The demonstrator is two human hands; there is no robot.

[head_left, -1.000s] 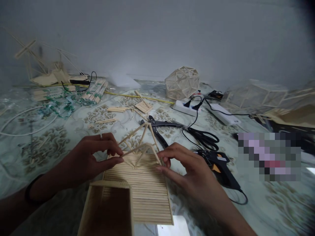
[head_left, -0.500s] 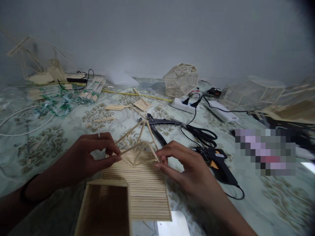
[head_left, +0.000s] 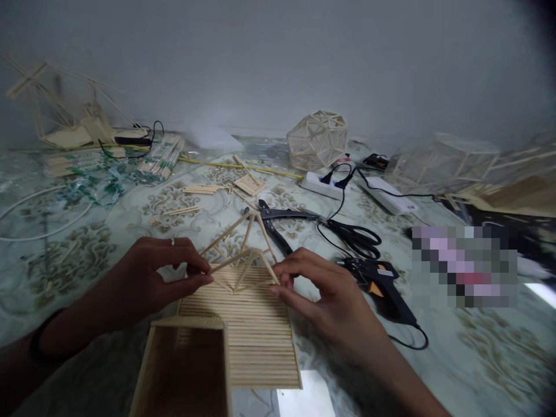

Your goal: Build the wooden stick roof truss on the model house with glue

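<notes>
A small house model of thin wooden sticks (head_left: 243,330) lies in front of me, with a flat slatted panel and an open box part (head_left: 185,370) at its near left. At the panel's far edge stands a triangular stick frame (head_left: 245,255). My left hand (head_left: 143,281) pinches the left foot of that frame between thumb and fingers. My right hand (head_left: 324,286) pinches the right foot of the frame. Both hands are closed on the sticks.
Black scissors (head_left: 343,231) and pliers (head_left: 273,229) lie just behind the frame. A black glue gun (head_left: 382,289) with its cord rests right of my right hand. Farther back are a stick polyhedron (head_left: 317,139), white power strips (head_left: 324,185), stick bundles (head_left: 163,159) and other stick models.
The view has shifted slightly, so everything sits a little lower and left. Both hands keep their pinch on the stick frame.
</notes>
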